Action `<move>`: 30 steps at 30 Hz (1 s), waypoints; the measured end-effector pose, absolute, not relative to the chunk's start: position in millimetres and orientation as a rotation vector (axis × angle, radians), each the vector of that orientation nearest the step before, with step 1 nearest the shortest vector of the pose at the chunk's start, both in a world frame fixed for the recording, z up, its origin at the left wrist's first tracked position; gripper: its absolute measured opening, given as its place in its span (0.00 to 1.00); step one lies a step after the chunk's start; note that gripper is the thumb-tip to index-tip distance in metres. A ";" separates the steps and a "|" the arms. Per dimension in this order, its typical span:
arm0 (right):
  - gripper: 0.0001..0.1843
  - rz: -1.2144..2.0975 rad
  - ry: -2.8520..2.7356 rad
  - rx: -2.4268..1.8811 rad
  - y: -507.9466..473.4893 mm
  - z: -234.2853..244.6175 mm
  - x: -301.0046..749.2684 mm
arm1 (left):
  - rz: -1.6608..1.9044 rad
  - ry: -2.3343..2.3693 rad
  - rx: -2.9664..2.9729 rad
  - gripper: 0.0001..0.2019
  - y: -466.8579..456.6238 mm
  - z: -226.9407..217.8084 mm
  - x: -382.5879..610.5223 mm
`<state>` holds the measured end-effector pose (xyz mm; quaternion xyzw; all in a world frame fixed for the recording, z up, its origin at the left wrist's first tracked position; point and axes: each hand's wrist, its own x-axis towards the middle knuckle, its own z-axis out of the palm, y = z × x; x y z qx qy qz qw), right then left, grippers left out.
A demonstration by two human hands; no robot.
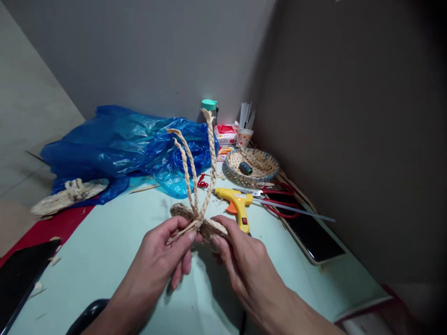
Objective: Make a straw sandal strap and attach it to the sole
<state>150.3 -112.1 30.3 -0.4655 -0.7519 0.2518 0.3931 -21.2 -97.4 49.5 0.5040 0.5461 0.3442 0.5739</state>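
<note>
My left hand (164,258) and my right hand (237,260) are both closed on a small flat woven straw piece (181,211) held just above the pale green table (115,251). Three braided straw cords (211,158) rise from the piece's middle and fan upward. My left thumb and fingers pinch the spot where the cords meet the piece. My right fingers grip its right edge.
A yellow glue gun (237,204) lies just behind my right hand. Red-handled scissors (279,200), a round woven basket (252,167) with a dark spool, a phone (310,232), a cup (243,137) and a blue plastic bag (122,149) sit further back. The wall stands close on the right.
</note>
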 end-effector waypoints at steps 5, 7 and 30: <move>0.10 0.707 -1.895 -1.198 -108.3 31.8 151.5 | 0.883 1.161 0.915 0.13 -98.9 52.8 -18.0; 0.09 0.716 -1.912 -1.204 -107.5 31.4 152.1 | 0.897 1.102 0.827 0.14 -97.7 51.0 -20.1; 0.18 0.302 -1.532 -1.548 -101.8 58.6 256.6 | 1.062 1.183 0.575 0.17 -86.4 45.5 -29.4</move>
